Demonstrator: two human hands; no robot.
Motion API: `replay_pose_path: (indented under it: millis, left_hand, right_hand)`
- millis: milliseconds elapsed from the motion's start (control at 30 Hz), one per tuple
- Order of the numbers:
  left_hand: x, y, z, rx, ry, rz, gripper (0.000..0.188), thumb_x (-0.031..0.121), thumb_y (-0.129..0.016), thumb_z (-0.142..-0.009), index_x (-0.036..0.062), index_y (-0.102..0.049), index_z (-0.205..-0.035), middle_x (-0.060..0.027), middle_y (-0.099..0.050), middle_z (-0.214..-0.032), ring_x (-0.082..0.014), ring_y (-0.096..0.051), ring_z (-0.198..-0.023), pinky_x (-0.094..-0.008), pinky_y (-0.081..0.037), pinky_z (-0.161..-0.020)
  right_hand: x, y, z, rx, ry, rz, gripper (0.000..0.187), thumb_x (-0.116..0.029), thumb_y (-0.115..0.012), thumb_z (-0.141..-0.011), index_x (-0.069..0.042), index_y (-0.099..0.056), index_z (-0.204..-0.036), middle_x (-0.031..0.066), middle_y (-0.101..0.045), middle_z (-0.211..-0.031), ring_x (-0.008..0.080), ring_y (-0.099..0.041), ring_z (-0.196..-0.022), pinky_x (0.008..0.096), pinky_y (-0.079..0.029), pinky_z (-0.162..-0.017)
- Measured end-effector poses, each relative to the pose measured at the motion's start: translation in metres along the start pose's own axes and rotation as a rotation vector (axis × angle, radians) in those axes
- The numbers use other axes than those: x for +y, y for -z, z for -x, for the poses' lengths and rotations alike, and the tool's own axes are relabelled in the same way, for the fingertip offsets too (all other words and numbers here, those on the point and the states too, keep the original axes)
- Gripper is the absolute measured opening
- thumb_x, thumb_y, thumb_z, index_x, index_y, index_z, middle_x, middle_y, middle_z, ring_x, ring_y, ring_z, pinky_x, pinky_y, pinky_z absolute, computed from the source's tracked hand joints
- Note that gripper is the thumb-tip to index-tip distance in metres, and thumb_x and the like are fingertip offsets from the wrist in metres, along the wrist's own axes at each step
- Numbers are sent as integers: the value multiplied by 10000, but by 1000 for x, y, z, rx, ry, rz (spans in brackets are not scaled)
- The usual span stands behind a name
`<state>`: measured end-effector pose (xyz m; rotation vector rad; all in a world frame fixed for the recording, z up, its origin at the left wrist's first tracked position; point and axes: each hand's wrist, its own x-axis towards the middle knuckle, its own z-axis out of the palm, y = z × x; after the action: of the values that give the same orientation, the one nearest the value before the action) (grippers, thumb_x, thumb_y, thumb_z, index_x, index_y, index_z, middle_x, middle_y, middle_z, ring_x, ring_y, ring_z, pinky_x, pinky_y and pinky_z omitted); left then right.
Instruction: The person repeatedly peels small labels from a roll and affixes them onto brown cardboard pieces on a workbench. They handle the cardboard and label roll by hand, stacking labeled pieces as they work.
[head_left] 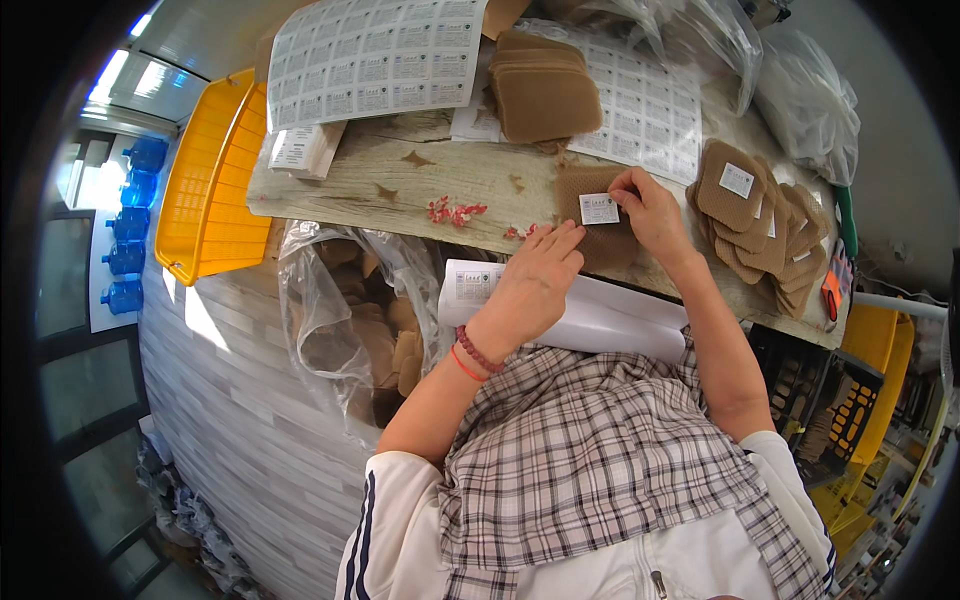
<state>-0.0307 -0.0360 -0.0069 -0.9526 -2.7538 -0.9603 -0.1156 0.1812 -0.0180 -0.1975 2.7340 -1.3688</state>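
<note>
one white label (599, 209) lay on a brown pad (610, 248) near the front edge of the table (335, 200). the right hand (652, 217) had thumb and fingertips drawn together at the label's right edge; whether they pinched or pressed it, i could not tell. the left hand (537, 275) was unclenched, fingertips by the label's lower left. labelled pads (727, 203) fanned rightward, plain pads (548, 98) were stacked beyond.

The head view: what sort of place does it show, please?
Probably a labelling workshop: sheets of printed labels lie on a worktable, with labelled brown pads piled at its right and a yellow basket at its left.
</note>
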Motion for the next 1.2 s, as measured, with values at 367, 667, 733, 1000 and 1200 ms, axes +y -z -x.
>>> replay_pose_path:
  millis: [367, 667, 733, 1000, 1200]
  left_hand:
    - [1, 1, -1, 13, -1, 9, 98, -50, -550, -851, -52, -584, -943, -226, -565, -1393, -417, -486, -1361, -532, -383, -1149]
    - [6, 9, -8, -1, 50, 45, 99, -57, -559, -805, -42, -594, -896, -251, -553, -1414, -398, -524, -1285, -515, -424, -1067]
    - [5, 10, -10, 4, 32, 53, 106, -52, -561, -793, -42, -598, -892, -256, -550, -1425, -387, -531, -1267, -503, -429, -1049]
    - [2, 4, -14, 16, -36, -44, 105, -37, -549, -786, -46, -593, -881, -249, -571, -1412, -384, -530, -1274, -465, -422, -1057]
    - [3, 1, -11, 37, -52, -72, 89, -31, -552, -793, -42, -585, -874, -255, -574, -1404, -385, -527, -1274, -462, -420, -1058]
  right_hand:
    - [-5, -6, 4, 88, 58, 72, 62, -92, -627, -955, -49, -638, -999, 142, -713, -936, 356, -684, -868, 417, -530, -765]
    - [0, -11, 6, 171, 238, 168, 42, -74, -624, -941, -48, -606, -969, 139, -674, -927, 368, -660, -865, 452, -529, -739]
    - [-3, -11, 8, 172, 252, 198, 37, -67, -618, -940, -51, -600, -969, 136, -670, -934, 368, -658, -864, 454, -532, -739]
    - [-15, -24, 13, 381, 182, 275, 243, -64, -640, -929, -111, -656, -1167, 88, -639, -1030, 348, -665, -905, 452, -554, -749]
    - [4, -25, 15, 395, 280, 278, 192, -89, -696, -911, -88, -683, -1103, 80, -639, -1050, 321, -670, -897, 427, -556, -716]
